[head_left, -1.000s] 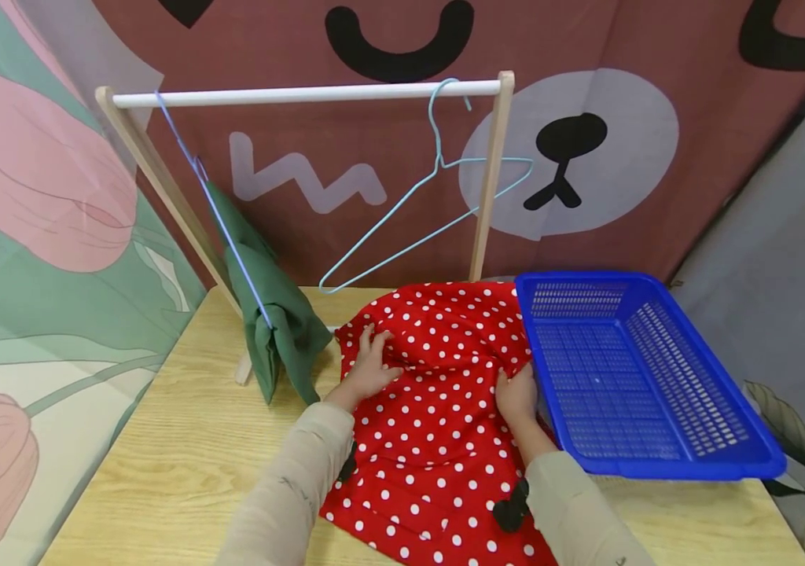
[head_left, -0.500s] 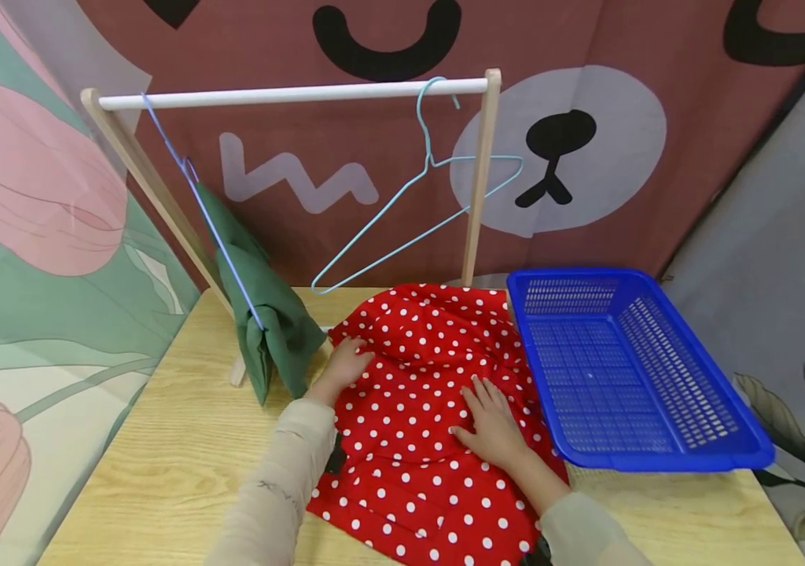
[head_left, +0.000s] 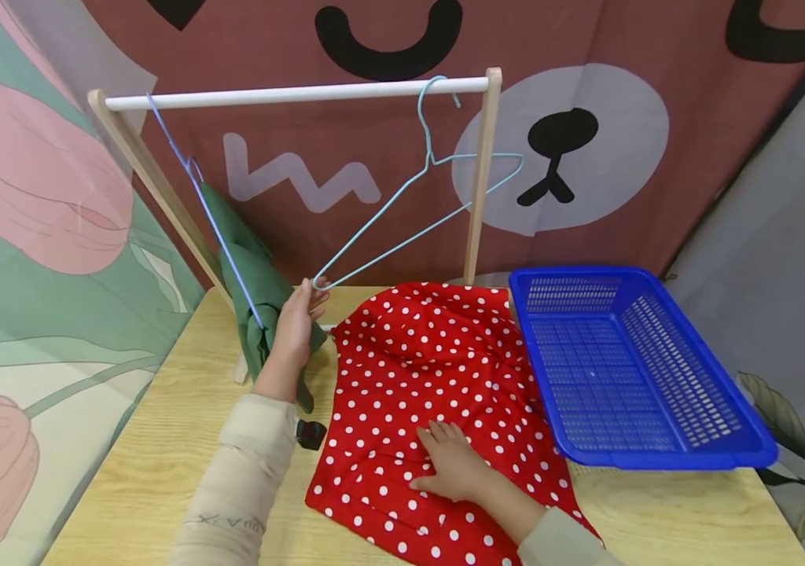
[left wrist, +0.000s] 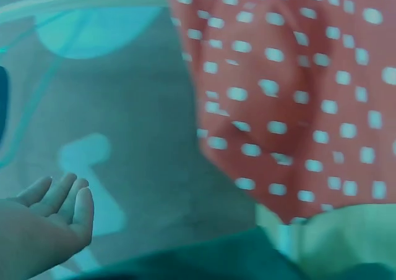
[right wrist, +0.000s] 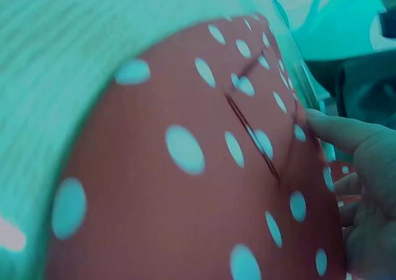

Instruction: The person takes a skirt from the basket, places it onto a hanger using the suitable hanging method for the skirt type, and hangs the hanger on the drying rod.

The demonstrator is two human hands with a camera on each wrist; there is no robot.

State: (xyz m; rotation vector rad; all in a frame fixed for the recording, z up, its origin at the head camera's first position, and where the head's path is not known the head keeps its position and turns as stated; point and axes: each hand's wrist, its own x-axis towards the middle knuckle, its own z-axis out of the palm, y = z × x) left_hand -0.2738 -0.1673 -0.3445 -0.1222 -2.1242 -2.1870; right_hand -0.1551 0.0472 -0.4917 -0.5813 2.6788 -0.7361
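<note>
A red polka-dot cloth (head_left: 402,393) lies spread and lightly wrinkled on the wooden table. My right hand (head_left: 453,465) rests on its lower part, fingers extended. In the right wrist view, the thumb and fingers of that hand (right wrist: 374,162) lie along the cloth. My left hand (head_left: 295,324) is raised beyond the cloth's left edge, its fingertips right at the lower left corner of a light blue hanger (head_left: 381,211). That hanger hooks over the white bar of a small rack. In the left wrist view, the left hand (left wrist: 55,224) shows loosely bent fingers holding nothing.
A green cloth (head_left: 250,259) hangs from a purple hanger (head_left: 218,232) at the left of the rack's white bar (head_left: 296,93). To the right stands a blue basket (head_left: 547,401). The wooden table (head_left: 176,440) shows at left, and a printed curtain (head_left: 388,141) backs everything.
My left hand has left the cloth, moving up and left to the blue hanger's corner. My right hand has let go of the cloth's right side and slid down-left across it.
</note>
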